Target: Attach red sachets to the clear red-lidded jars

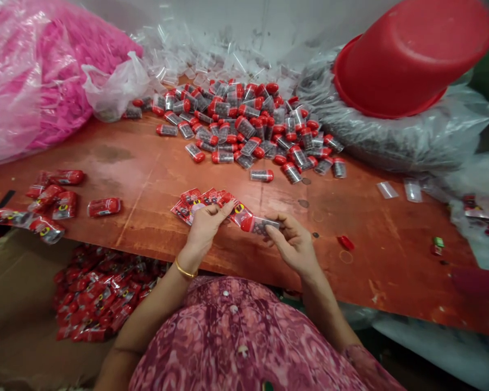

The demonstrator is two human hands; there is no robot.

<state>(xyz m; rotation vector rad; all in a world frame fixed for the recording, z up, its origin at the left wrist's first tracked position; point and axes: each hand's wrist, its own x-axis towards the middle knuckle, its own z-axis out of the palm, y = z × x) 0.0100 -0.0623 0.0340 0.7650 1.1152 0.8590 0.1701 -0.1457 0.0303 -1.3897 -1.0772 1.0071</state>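
My left hand (206, 227) is closed on a fan of several red printed sleeves (195, 202) held just above the wooden table (146, 179). My right hand (293, 241) pinches a small clear tube with a red cap (259, 224), lying sideways with the cap toward one red sleeve (240, 213) in my left hand. The tube's capped end touches that sleeve's mouth. A big heap of the same red-capped tubes (248, 125) lies farther back at the table's middle.
Several wrapped red tubes (65, 203) lie at the table's left edge, more fill a box (98, 293) below. A pink bag (36, 76) stands back left, clear sleeves (195, 51) behind the heap, a red basin (407, 54) on a grey bag (391, 136) right.
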